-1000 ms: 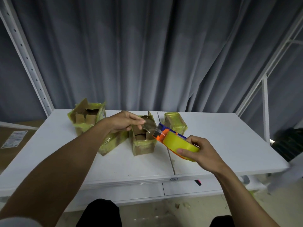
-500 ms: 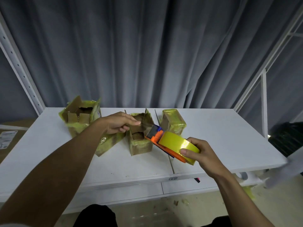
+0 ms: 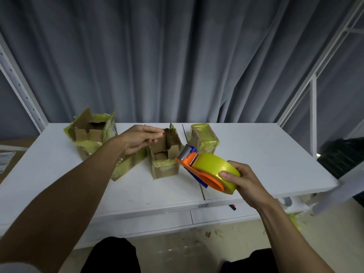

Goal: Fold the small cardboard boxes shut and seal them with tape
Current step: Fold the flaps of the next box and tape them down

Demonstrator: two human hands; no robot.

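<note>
Head view: since half a second ago my left hand has uncurled. It was bent down over the near rim of the middle box. Now the fingers lie straight and close together, stretched rightward above the open top, tips at the raised back flap, holding nothing I can make out. My right hand grips the dispenser as before, fingers wrapped over its yellow roll, right of centre. Its metal roller was against the box's right flap. Now it sits just beside that flap, and I cannot tell whether they touch.

Count, on the white worktop:
- Four boxes, all wrapped in yellowish tape.
- Two stand open. One is the middle box at frame centre. The other is the left box at centre left, with its flaps up.
- One tipped box lies between those two, partly hidden by my left forearm.
- One sealed box stands closed behind the dispenser, upper right of the middle box.
- One dispenser carrying one roll.
- Two hands in view.
</note>
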